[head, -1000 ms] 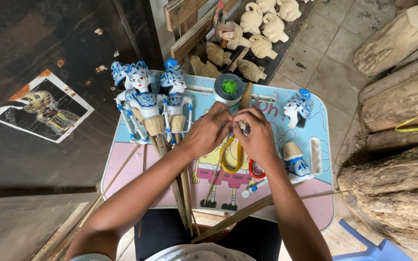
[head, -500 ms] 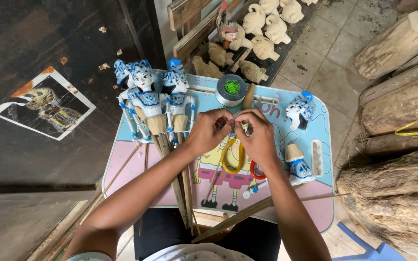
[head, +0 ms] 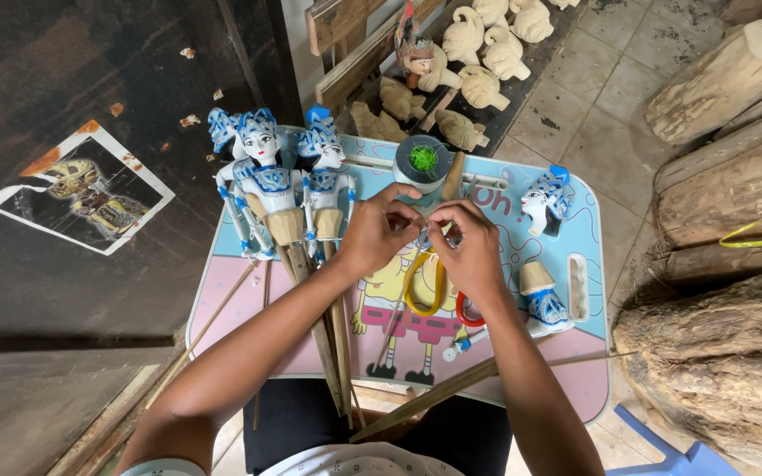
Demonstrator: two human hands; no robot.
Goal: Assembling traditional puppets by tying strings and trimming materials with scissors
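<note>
My left hand [head: 379,231] and my right hand [head: 466,246] meet over the middle of a small pink and blue cartoon-printed table [head: 575,388]. Both pinch a small pale puppet part with a thin stick [head: 396,308] hanging down from it; the part itself is mostly hidden by my fingers. Just left of my left hand lie two blue and white painted rod puppets [head: 286,189]. A loose puppet head [head: 544,199] and a blue painted body piece [head: 542,302] lie to the right of my right hand.
A spool of green thread [head: 422,161] stands behind my hands. Yellow-handled scissors [head: 423,286] and a red-handled tool [head: 466,310] lie beneath them. Unpainted carved wooden heads [head: 487,53] sit on the floor beyond. Logs [head: 725,185] are stacked at right, and a poster [head: 81,188] at left.
My hands have stayed together over the table's middle, with only small finger movements on the part. The view has shifted slightly.
</note>
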